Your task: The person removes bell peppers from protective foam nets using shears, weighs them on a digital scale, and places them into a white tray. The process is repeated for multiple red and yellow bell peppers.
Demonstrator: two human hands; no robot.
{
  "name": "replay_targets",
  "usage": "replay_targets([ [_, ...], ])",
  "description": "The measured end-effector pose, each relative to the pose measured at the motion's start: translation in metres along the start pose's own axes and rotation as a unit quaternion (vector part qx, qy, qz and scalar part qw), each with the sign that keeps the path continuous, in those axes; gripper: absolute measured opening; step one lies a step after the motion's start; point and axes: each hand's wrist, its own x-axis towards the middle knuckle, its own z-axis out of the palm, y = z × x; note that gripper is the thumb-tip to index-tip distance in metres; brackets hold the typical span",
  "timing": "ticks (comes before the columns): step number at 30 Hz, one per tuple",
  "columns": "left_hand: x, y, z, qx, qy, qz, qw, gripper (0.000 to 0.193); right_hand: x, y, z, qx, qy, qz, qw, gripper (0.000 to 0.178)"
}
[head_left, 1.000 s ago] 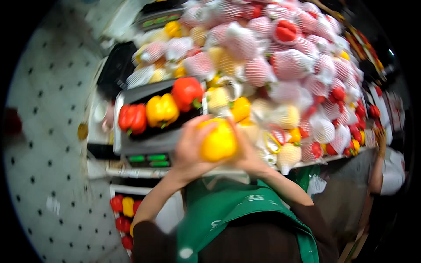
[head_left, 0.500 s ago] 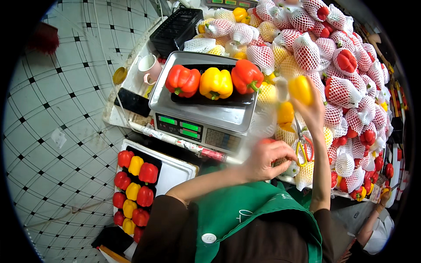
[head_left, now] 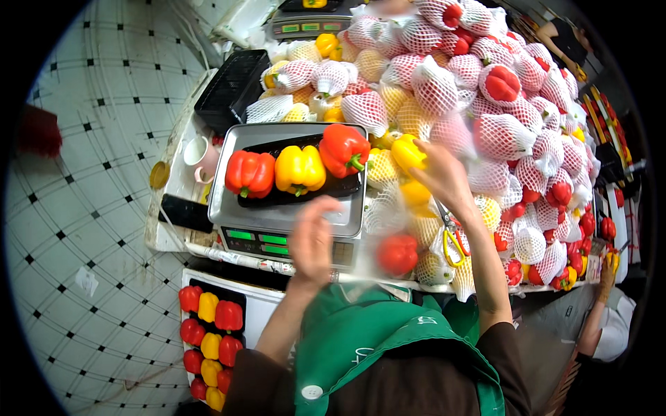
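Note:
My right hand point(head_left: 444, 179) has its fingers closed round a yellow bell pepper point(head_left: 408, 152) at the near side of the pepper pile. Blurred by motion, my left hand point(head_left: 312, 239) is over the front of the scale point(head_left: 288, 222), fingers extended and holding nothing I can see. On the scale, a black tray point(head_left: 340, 187) carries a yellow pepper point(head_left: 300, 170) between two red peppers point(head_left: 250, 174) point(head_left: 345, 150). Another yellow pepper point(head_left: 416, 194) lies below my right hand. Closer to my apron is a loose red pepper point(head_left: 397, 254). Scissors point(head_left: 454, 244) with yellow handles rest beside my right forearm.
Many net-wrapped peppers point(head_left: 433, 87) are heaped along the right. Stacked black trays point(head_left: 232, 90), a pink mug point(head_left: 201, 158) and a dark flat object point(head_left: 186, 213) sit left of the scale. Filled pepper trays point(head_left: 210, 340) lie lower left. Another person's arm point(head_left: 602, 305) shows at right.
My left hand has swung left to the scale's front. My right hand has brought the yellow pepper left and down to the pile's near side. The whole view has shifted.

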Motion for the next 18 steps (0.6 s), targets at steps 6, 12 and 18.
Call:
replay_targets([
  [6, 0.077, 0.006, -0.054, 0.382, -0.072, 0.107, 0.915, 0.068, -0.005, -0.030, 0.020, 0.127, -0.041, 0.015, 0.991, 0.067],
  [12, 0.113, -0.017, -0.053, 0.510, -0.262, 0.105, 0.813, 0.087, 0.034, -0.064, 0.067, 0.076, 0.024, -0.076, 0.994, 0.091],
  [18, 0.120, -0.035, -0.051, 0.490, -0.244, 0.134, 0.826, 0.069, 0.043, -0.054, 0.093, 0.094, 0.023, -0.104, 0.990, 0.077],
])
